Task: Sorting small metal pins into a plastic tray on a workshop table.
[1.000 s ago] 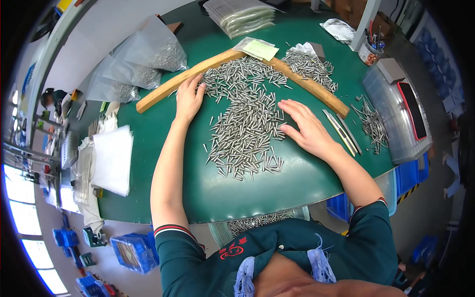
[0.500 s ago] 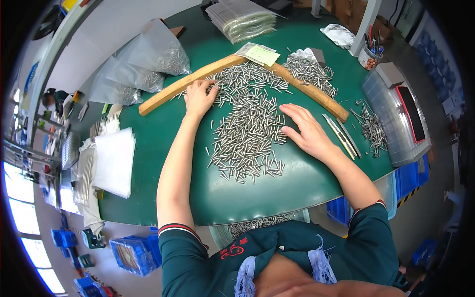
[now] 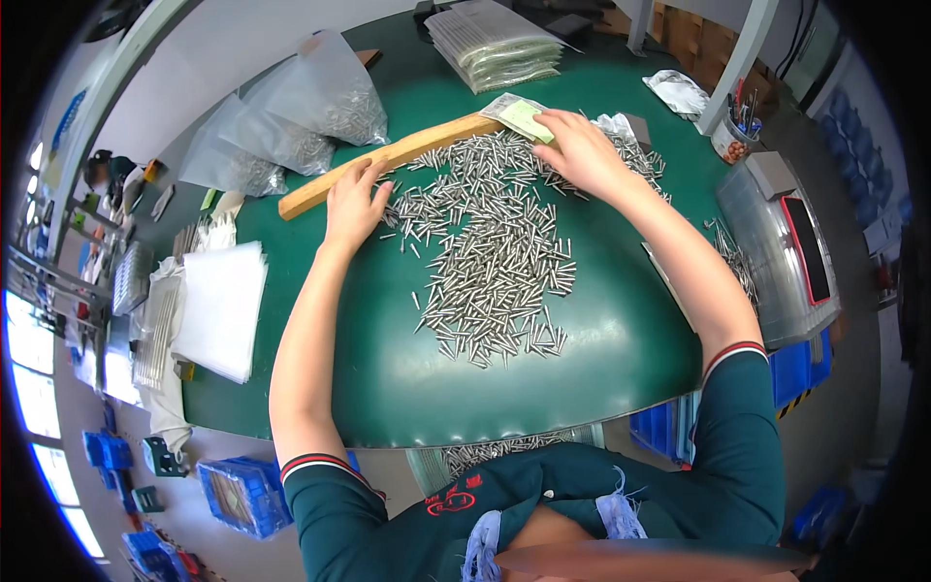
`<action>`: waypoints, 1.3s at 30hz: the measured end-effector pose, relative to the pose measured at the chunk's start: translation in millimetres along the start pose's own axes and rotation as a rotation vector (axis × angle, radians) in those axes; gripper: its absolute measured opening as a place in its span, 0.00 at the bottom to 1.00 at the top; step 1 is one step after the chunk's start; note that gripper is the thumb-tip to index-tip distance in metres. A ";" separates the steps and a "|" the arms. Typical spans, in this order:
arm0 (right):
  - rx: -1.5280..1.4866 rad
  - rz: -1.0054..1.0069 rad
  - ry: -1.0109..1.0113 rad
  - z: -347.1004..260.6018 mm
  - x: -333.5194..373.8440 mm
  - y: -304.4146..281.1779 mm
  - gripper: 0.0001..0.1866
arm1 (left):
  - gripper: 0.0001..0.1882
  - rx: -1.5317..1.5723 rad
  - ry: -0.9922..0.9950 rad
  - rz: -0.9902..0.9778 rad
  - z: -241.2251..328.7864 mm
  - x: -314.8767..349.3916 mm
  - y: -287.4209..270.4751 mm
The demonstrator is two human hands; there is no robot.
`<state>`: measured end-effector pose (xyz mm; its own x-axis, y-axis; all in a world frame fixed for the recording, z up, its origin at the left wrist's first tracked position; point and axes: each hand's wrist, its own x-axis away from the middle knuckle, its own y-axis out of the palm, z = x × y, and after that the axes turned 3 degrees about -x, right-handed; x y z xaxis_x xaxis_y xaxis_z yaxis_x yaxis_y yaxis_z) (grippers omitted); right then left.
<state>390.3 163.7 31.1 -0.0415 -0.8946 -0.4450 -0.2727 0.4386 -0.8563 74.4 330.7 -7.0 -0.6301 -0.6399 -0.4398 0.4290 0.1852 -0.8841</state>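
Observation:
A large heap of small, pointed silvery metal pins lies on the green table. My left hand, fingers apart, is at the heap's left edge, with its fingertips close to a wooden bar. My right hand reaches over the heap's far right side with fingers stretched out. Its fingertips are beside a pale green paper slip on a small plastic bag; whether they touch it I cannot tell. The second wooden bar is hidden under my right hand and forearm.
Plastic bags of metal parts stand far left. Bagged sheets are stacked at the back. White sheets lie left. At right are a tool cup, a clear box and a red-edged phone.
My right hand has moved from the heap's right side up and away to the paper slip. My left hand has shifted slightly left and nearer, with some pins now scattered near it.

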 end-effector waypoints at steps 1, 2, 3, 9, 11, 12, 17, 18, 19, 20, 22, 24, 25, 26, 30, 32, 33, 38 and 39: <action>0.040 -0.012 0.052 7.1 -12.8 8.9 0.25 | 0.22 0.003 0.001 0.002 -7.3 0.1 4.2; 0.078 -0.022 0.103 14.1 -24.3 17.6 0.25 | 0.22 -0.031 -0.036 -0.022 -13.8 -0.2 8.0; 0.089 -0.072 0.158 17.7 -34.5 21.9 0.28 | 0.23 -0.065 -0.071 -0.045 -15.2 -2.3 8.9; 0.214 -0.268 0.263 18.4 -62.9 34.7 0.23 | 0.24 -0.090 -0.183 -0.079 -42.1 -2.4 17.7; 0.256 -0.172 0.190 26.5 -64.2 42.9 0.14 | 0.24 -0.104 -0.154 -0.080 -46.2 -2.3 21.2; 0.275 -0.155 0.181 26.2 -68.2 42.1 0.12 | 0.24 -0.129 -0.111 -0.044 -49.9 -1.4 21.8; 0.119 0.277 0.232 50.4 -82.8 22.3 0.14 | 0.24 -0.132 -0.140 -0.081 -40.8 -10.7 9.0; -0.049 0.328 0.274 59.9 -88.3 24.3 0.14 | 0.24 -0.124 -0.151 -0.094 -40.0 -13.2 10.1; -0.217 0.379 0.316 70.7 -95.3 27.8 0.15 | 0.24 -0.120 -0.146 -0.094 -40.3 -15.9 11.2; -0.556 0.405 0.346 90.2 -97.7 43.0 0.17 | 0.25 -0.134 -0.122 -0.064 -42.9 -19.9 15.8; -0.811 0.259 0.447 59.8 -100.4 60.1 0.18 | 0.26 -0.177 -0.135 -0.030 -59.0 -10.5 17.0; -0.879 0.099 0.451 52.7 -100.3 73.2 0.18 | 0.26 -0.183 -0.133 -0.036 -57.6 -11.6 20.8; -0.865 0.019 0.439 50.1 -100.4 77.8 0.17 | 0.26 -0.189 -0.132 -0.039 -57.0 -12.0 21.9; -0.924 -0.012 0.420 43.2 -101.6 83.9 0.17 | 0.26 -0.195 -0.133 -0.039 -60.5 -9.8 23.7; -0.847 -0.050 0.458 54.0 -99.4 100.3 0.18 | 0.26 -0.112 -0.138 0.002 -58.3 -6.9 29.5; -0.704 -0.064 0.415 57.8 -94.8 100.8 0.22 | 0.25 -0.107 -0.135 0.026 -53.9 -0.1 27.8; -0.706 -0.062 0.418 59.1 -93.4 102.7 0.22 | 0.25 -0.108 -0.132 0.025 -51.4 5.1 26.6; -0.579 -0.065 0.432 56.2 -87.7 103.4 0.22 | 0.25 -0.163 -0.152 0.016 -32.6 28.1 18.5; -0.541 -0.063 0.431 56.0 -86.9 103.2 0.23 | 0.25 -0.160 -0.141 0.021 -29.0 31.6 17.0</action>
<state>419.7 291.5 -33.3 -0.3572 -0.9204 -0.1588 -0.7236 0.3802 -0.5760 43.0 335.3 -40.4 -0.5204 -0.7310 -0.4414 0.3253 0.3083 -0.8940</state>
